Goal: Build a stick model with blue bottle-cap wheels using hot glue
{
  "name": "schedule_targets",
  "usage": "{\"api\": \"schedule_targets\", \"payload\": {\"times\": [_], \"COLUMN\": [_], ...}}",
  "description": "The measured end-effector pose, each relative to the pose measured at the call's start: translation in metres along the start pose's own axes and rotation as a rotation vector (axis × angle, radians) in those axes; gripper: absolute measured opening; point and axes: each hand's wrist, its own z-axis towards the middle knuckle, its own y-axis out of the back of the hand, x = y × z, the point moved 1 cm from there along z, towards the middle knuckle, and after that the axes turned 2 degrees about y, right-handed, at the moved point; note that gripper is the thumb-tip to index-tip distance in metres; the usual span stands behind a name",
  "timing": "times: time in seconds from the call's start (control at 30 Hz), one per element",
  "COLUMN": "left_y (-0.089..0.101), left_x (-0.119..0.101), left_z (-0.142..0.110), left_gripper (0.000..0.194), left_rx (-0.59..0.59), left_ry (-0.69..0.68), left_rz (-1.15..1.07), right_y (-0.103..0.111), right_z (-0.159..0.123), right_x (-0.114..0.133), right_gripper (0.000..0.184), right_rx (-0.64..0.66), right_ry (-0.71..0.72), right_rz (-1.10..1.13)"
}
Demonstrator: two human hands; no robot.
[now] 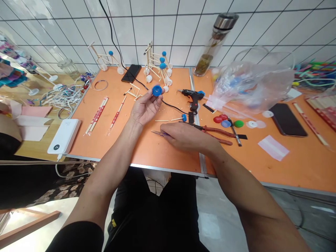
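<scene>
Left hand holding a blue bottle cap above the orange bench

The right hand lies half closed over a small pointed metal tool, but I cannot tell if it grips. The left hand is open with palm up, and its fingertips pinch the cap. Red-handled pliers are just beside the right hand, a hot glue gun is farther, and stick models stand near the far edge of the bench.

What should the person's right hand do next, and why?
Probably the right hand should leave the small pointed tool and take the glue gun, because the left hand holds up the blue bottle cap and the gun lies close by.
</scene>
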Motion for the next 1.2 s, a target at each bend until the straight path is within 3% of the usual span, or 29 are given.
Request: {"api": "schedule_targets", "payload": {"times": [0.1, 0.17, 0.23, 0.4, 0.5, 0.6, 0.77, 0.93, 1.2], "left_y": [-0.001, -0.001, -0.001, -0.001, -0.004, -0.007, -0.007, -0.002, -0.001], "left_x": [0.0, 0.0, 0.0, 0.002, 0.005, 0.01, 0.016, 0.021, 0.022], "left_z": [-0.002, -0.003, -0.004, -0.002, -0.002, -0.003, -0.002, 0.004, 0.006], "left_gripper": [0.036, 0.039, 0.041, 0.045, 0.045, 0.042, 0.022, 0.009, 0.018], "left_rx": [0.019, 0.019, 0.007, -0.006, -0.009, 0.002, 0.071, 0.023, 0.015], "left_ry": [-0.01, -0.015, -0.017, -0.014, 0.0, 0.013, 0.021, 0.034, 0.069], "left_rz": [0.008, 0.023, 0.036, 0.045, 0.057, 0.08, 0.114, 0.114, 0.054], "right_y": [0.01, 0.017, 0.021, 0.017, 0.011, 0.007, 0.004, 0.0, 0.009], "right_z": [-0.003, -0.005, -0.005, -0.003, 0.0, 0.003, 0.006, 0.009, 0.008], "right_x": [-0.005, -0.007, -0.009, -0.016, -0.018, -0.019, -0.024, -0.03, -0.019], "right_gripper": [0.016, 0.008, 0.012, 0.039, 0.049, 0.05, 0.043, 0.036, 0.036], "right_rx": [-0.075, -0.184, -0.316, -0.575, -0.674, -0.711, -0.743, -0.702, -0.605], "right_ry": [-0.052, -0.097, -0.126, -0.148, -0.255, -0.34, -0.361, -0.366, -0.43], "right_rz": [0.222, 0.325, 0.362, 0.184, 0.025, -0.051, -0.058, -0.056, -0.167]}}
